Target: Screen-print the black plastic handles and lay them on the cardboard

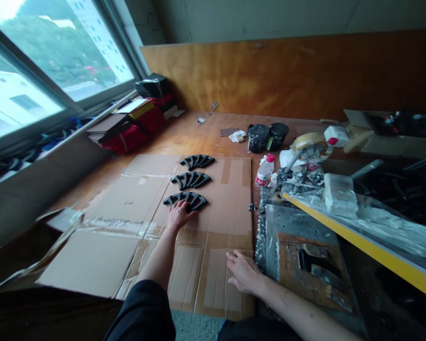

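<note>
Three fan-shaped groups of black curved handle-like pieces lie one behind another on a flattened cardboard sheet [230, 218]. These are the far group [198, 162], the middle group [191, 180] and the near group [195, 201]. My left hand [179, 215] reaches to the near group, fingertips at its front edge and thumb out to the right. Its fingers look stretched out; I see no piece lifted in it. Lower right, my right hand [244, 272] is over the cardboard's right edge with its fingers apart, holding nothing.
On the right stands a printing jig with a yellow-edged frame [362, 246] above a metal base [273, 237]. Behind it are a red-capped bottle [265, 170], two black tins [258, 138] and an open carton [383, 147]. Red and black bundles [124, 137] lie by the window.
</note>
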A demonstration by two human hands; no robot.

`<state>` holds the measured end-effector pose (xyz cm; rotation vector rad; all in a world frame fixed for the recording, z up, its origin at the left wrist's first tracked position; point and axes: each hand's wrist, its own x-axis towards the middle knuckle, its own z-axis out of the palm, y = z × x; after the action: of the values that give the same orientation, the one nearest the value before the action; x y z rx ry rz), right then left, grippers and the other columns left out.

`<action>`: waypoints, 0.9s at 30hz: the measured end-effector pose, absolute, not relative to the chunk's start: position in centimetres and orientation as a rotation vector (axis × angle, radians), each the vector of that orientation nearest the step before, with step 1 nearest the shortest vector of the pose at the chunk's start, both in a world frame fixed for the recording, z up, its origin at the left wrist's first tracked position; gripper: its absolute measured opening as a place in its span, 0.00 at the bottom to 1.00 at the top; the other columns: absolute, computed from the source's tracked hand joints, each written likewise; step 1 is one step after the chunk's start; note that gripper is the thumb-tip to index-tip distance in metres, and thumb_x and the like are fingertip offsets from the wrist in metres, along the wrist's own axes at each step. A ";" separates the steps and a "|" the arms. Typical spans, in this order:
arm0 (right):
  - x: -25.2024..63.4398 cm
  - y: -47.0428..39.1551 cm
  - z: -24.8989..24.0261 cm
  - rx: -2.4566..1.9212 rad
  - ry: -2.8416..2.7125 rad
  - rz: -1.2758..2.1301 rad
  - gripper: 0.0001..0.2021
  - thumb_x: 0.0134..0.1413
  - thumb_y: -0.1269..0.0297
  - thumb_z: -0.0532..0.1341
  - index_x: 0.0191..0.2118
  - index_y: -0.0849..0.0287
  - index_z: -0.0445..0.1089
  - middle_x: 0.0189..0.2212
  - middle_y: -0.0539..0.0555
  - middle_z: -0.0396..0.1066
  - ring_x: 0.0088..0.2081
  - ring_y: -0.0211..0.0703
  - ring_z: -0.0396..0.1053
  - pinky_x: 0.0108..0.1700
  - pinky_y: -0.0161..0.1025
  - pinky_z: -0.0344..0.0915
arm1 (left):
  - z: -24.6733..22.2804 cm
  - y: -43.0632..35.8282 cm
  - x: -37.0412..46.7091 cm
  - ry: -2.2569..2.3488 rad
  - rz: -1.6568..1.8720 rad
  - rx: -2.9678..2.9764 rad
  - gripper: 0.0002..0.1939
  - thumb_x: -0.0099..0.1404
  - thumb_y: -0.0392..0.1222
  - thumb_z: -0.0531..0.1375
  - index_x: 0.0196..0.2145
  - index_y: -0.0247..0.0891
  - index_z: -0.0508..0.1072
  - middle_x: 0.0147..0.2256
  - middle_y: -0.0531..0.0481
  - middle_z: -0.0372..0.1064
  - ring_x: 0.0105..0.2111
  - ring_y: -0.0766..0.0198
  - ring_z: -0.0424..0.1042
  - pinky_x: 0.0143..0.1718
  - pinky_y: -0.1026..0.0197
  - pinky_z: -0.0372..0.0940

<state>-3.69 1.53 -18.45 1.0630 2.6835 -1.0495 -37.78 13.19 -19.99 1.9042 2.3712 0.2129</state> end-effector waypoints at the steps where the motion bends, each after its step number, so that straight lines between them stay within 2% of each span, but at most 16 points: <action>1: -3.7 1.7 -18.0 1.032 2.694 -1.060 0.23 0.50 0.58 0.66 0.51 0.64 0.71 0.57 0.65 0.65 0.60 0.56 0.59 0.64 0.49 0.52 | -20.2 13.0 -37.6 2.389 0.202 1.904 0.30 0.57 0.59 0.60 0.54 0.42 0.70 0.61 0.43 0.60 0.62 0.44 0.54 0.60 0.42 0.51; 3: -3.3 1.9 -16.7 0.953 2.741 -1.112 0.19 0.51 0.58 0.67 0.46 0.64 0.73 0.54 0.64 0.68 0.56 0.52 0.65 0.62 0.47 0.55 | -20.7 12.2 -36.7 2.464 0.213 1.892 0.31 0.60 0.59 0.57 0.58 0.43 0.67 0.64 0.43 0.55 0.64 0.41 0.48 0.60 0.34 0.46; 5: -1.9 2.1 -14.9 0.925 2.837 -1.174 0.16 0.53 0.57 0.66 0.45 0.62 0.73 0.54 0.63 0.69 0.56 0.49 0.66 0.61 0.44 0.57 | -21.0 11.1 -35.0 2.550 0.285 1.873 0.32 0.64 0.57 0.54 0.62 0.43 0.61 0.66 0.40 0.50 0.65 0.39 0.44 0.59 0.30 0.43; 8: 2.8 2.2 -12.5 1.041 3.009 -1.180 0.15 0.58 0.58 0.62 0.48 0.58 0.73 0.56 0.58 0.67 0.59 0.46 0.62 0.62 0.43 0.56 | -21.1 8.7 -30.9 2.571 0.486 1.849 0.32 0.66 0.54 0.52 0.64 0.37 0.57 0.66 0.35 0.48 0.66 0.40 0.44 0.60 0.32 0.45; 10: 7.3 2.3 -11.8 1.248 3.068 -1.049 0.17 0.59 0.59 0.61 0.53 0.57 0.70 0.59 0.58 0.63 0.61 0.48 0.59 0.63 0.46 0.55 | -20.9 7.0 -27.4 2.493 0.647 1.804 0.32 0.66 0.53 0.53 0.62 0.34 0.59 0.65 0.33 0.50 0.65 0.42 0.47 0.61 0.37 0.49; 13: 14.1 2.4 -12.5 1.425 3.046 -0.730 0.29 0.58 0.57 0.62 0.63 0.60 0.59 0.64 0.62 0.54 0.65 0.54 0.51 0.65 0.55 0.50 | -19.1 5.5 -21.0 2.243 0.869 1.649 0.28 0.65 0.53 0.54 0.58 0.36 0.64 0.61 0.34 0.58 0.61 0.47 0.57 0.58 0.44 0.57; 15: 17.4 2.1 -13.5 1.280 3.034 -0.633 0.36 0.55 0.53 0.63 0.66 0.61 0.53 0.66 0.63 0.49 0.67 0.56 0.45 0.67 0.58 0.44 | -16.4 5.4 -16.3 2.003 1.005 1.489 0.25 0.65 0.54 0.54 0.55 0.37 0.67 0.54 0.36 0.67 0.55 0.51 0.66 0.54 0.48 0.62; 17: 19.3 1.4 -14.1 1.062 3.043 -0.678 0.38 0.53 0.50 0.64 0.65 0.61 0.54 0.66 0.63 0.49 0.67 0.54 0.44 0.67 0.57 0.42 | -12.6 5.8 -11.4 1.744 1.146 1.315 0.26 0.65 0.56 0.55 0.53 0.36 0.68 0.43 0.41 0.74 0.45 0.57 0.73 0.47 0.53 0.67; 19: 20.4 0.6 -13.9 0.946 3.062 -0.823 0.33 0.55 0.51 0.63 0.63 0.60 0.59 0.63 0.61 0.57 0.65 0.51 0.51 0.66 0.52 0.47 | -8.2 6.2 -6.7 1.466 1.293 1.215 0.27 0.64 0.56 0.55 0.55 0.37 0.67 0.32 0.48 0.74 0.33 0.62 0.74 0.39 0.58 0.69; 22: 22.6 0.1 -12.8 1.089 3.097 -1.118 0.19 0.62 0.55 0.57 0.55 0.55 0.69 0.54 0.55 0.69 0.58 0.44 0.65 0.62 0.44 0.58 | -2.3 6.3 -1.3 1.145 1.420 1.131 0.27 0.65 0.57 0.54 0.55 0.38 0.66 0.24 0.54 0.69 0.22 0.68 0.68 0.29 0.64 0.67; 24: 25.5 0.9 -12.2 1.465 3.086 -1.227 0.15 0.62 0.57 0.55 0.49 0.52 0.74 0.50 0.52 0.73 0.54 0.44 0.69 0.59 0.44 0.63 | 0.1 5.6 0.7 1.074 1.450 1.116 0.26 0.64 0.58 0.54 0.52 0.38 0.68 0.24 0.54 0.69 0.21 0.69 0.67 0.25 0.66 0.65; 27: 31.3 3.6 -12.0 2.290 2.920 -1.143 0.13 0.59 0.55 0.56 0.44 0.51 0.75 0.43 0.53 0.76 0.46 0.48 0.73 0.52 0.50 0.68 | 0.9 3.3 0.9 1.152 1.412 1.070 0.28 0.63 0.65 0.52 0.42 0.37 0.73 0.27 0.51 0.70 0.23 0.68 0.67 0.24 0.67 0.63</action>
<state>31.31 3.59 -11.96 2.2899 2.9197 -1.1426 0.91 3.28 0.88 1.0700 1.1521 1.4115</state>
